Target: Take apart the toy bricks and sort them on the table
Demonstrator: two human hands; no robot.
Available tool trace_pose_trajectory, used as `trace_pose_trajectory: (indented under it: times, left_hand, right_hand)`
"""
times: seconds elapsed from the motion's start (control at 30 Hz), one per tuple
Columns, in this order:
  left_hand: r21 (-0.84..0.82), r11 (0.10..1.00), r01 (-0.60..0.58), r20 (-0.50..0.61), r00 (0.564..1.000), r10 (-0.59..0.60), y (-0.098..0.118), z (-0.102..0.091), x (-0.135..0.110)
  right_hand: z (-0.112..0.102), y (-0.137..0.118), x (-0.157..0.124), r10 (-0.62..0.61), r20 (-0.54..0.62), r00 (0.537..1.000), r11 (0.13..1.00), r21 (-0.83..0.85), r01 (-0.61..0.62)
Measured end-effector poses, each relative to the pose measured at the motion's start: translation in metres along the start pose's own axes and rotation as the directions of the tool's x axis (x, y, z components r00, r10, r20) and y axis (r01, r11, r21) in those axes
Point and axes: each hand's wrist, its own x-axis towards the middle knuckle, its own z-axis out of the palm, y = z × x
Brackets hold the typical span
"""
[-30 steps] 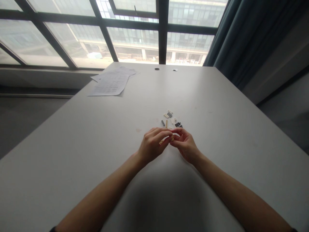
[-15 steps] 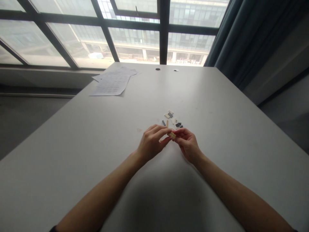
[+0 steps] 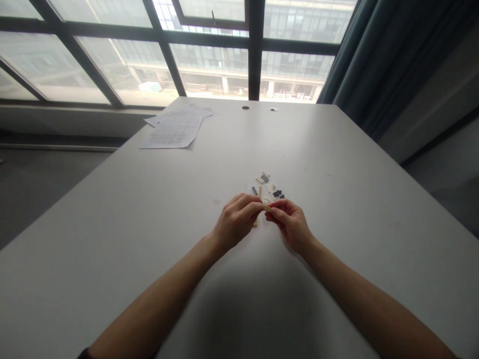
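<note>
Between my two hands is a small tan building brick piece (image 3: 267, 208), seen nearly edge-on. My left hand (image 3: 237, 217) pinches its left end with thumb and fingers. On the other side, my right hand (image 3: 290, 218) grips the right end between thumb and forefinger. Another tan brick (image 3: 255, 224) shows partly below my left fingers. Just beyond the hands lie a tan strip (image 3: 260, 191), a grey strip (image 3: 254, 190), white pieces (image 3: 266, 200) and black pieces (image 3: 277, 193). Farther back, white and grey studded plates (image 3: 264, 177) lie together.
Printed sheets of paper (image 3: 174, 130) lie at the far left of the white table (image 3: 322, 149). Two round cable holes, one of them (image 3: 245, 107), sit near its far edge. Windows stand behind, with a dark curtain (image 3: 348, 65) at the right.
The tan piece has been turned in my fingers, from its studded face showing to nearly edge-on. A tan brick under my left hand has come into sight.
</note>
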Motion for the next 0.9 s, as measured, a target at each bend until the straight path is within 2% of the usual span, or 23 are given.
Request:
trace_pose_trajectory:
  times: [0.3, 0.57, 0.77, 0.9]
  left_hand:
    - [-0.066, 0.998, -0.022, -0.012, 1.000, 0.021, 0.0033, -0.0010, 0.0028]
    - [-0.058, 0.998, -0.037, 0.033, 0.999, 0.039, 0.0055, -0.0014, 0.0043]
    - [-0.005, 0.999, 0.034, 0.039, 0.999, -0.034, 0.0057, -0.0025, 0.0049]
    - [-0.020, 0.997, 0.078, 0.091, 0.993, -0.076, 0.0059, -0.0012, 0.0028]
  right_hand:
    - [0.0016, -0.0001, -0.0010, 0.005, 0.026, 1.000, 1.000, -0.017, -0.004]
    - [0.0027, 0.0008, -0.0033, 0.044, 0.044, 0.998, 0.999, -0.034, -0.042]
    - [-0.0001, 0.0008, -0.0018, 0.028, 0.012, 1.000, 1.000, 0.003, -0.028]
    - [-0.0019, 0.0011, 0.0001, 0.007, -0.017, 1.000, 0.999, 0.038, -0.006]
